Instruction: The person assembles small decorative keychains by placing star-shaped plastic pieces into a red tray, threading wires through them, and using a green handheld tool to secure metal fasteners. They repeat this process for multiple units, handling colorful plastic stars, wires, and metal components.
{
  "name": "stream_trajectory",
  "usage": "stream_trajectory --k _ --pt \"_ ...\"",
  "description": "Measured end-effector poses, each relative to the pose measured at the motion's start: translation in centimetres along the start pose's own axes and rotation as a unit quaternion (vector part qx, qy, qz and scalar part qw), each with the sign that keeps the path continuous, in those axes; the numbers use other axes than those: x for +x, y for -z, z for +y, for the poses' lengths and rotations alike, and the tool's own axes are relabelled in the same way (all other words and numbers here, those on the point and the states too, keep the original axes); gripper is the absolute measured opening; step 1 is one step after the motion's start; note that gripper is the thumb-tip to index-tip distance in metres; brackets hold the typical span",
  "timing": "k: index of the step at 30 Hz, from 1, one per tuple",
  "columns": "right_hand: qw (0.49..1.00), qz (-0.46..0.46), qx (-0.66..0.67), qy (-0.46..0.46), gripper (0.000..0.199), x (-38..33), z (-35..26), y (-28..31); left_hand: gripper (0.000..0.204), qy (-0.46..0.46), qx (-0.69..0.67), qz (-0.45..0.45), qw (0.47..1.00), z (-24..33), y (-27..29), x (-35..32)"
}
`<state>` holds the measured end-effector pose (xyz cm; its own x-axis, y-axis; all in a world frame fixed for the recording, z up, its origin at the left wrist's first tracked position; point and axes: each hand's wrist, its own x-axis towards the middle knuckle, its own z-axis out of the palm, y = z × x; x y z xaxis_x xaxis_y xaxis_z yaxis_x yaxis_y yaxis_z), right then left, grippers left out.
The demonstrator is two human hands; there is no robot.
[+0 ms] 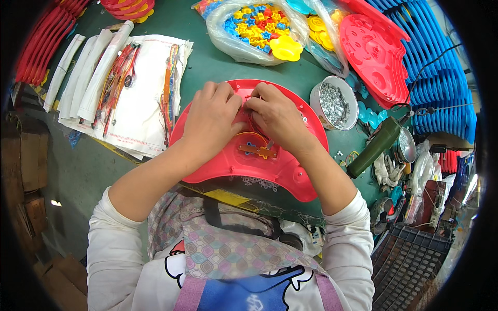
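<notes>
A red curved plastic shell lies on the green table in front of me, its hollow side with small posts facing up. My left hand is over its upper left part, fingers curled and pinched at something hidden beneath them. Close beside it, my right hand pinches thin red wires near the shell's far side. From there the wires run down toward a narrow brown circuit board, which sits in the shell over blue and yellow star-shaped pieces.
A bowl of screws stands right of the shell, near a green electric screwdriver. Wired boards lie on white sheets at left. Behind are a bag of colourful star pieces, stacked red shells and blue stacked parts.
</notes>
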<state>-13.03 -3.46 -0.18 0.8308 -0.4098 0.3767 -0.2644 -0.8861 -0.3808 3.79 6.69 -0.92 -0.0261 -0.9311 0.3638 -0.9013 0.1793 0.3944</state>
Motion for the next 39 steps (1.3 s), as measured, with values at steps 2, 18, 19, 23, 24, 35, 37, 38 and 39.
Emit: stream_trajectory --k 2,18,19,23,24,35,37,38,39 --pt "1.0 -0.003 0.01 -0.003 0.006 -0.1 0.2 -0.5 0.044 0.008 -0.014 -0.001 1.0 0.1 -0.2 -0.1" --pt "0.993 0.029 -0.093 -0.069 0.012 -2.3 2.4 1.6 0.024 -0.091 0.065 -0.019 0.994 0.1 -0.8 -0.3" --pt "0.991 0.041 -0.11 -0.067 0.01 -2.2 2.5 1.6 0.025 -0.093 0.066 -0.023 0.993 0.2 -0.7 -0.3" --pt "0.993 0.037 -0.109 -0.037 0.008 -2.0 2.7 1.3 0.033 -0.092 0.024 -0.045 0.994 0.6 -0.3 1.1" --pt "0.992 0.033 -0.114 -0.032 0.007 -1.9 2.7 1.3 0.036 -0.089 0.013 -0.052 0.995 0.8 -0.5 1.7" --pt "0.994 -0.004 -0.036 -0.102 0.013 -3.1 2.7 2.4 0.04 -0.101 -0.014 -0.016 0.995 0.8 -3.0 2.3" --pt "0.987 0.019 -0.096 -0.129 0.011 -3.7 1.6 3.1 0.037 -0.116 -0.002 -0.015 0.993 0.8 -2.9 2.1" --pt "0.985 0.033 -0.094 -0.139 0.011 -4.1 1.1 3.2 0.035 -0.121 0.003 -0.011 0.993 1.0 -3.0 2.1" --pt "0.983 0.047 -0.093 -0.148 0.011 -4.5 0.6 3.0 0.034 -0.125 0.007 -0.007 0.992 1.2 -3.1 2.1"
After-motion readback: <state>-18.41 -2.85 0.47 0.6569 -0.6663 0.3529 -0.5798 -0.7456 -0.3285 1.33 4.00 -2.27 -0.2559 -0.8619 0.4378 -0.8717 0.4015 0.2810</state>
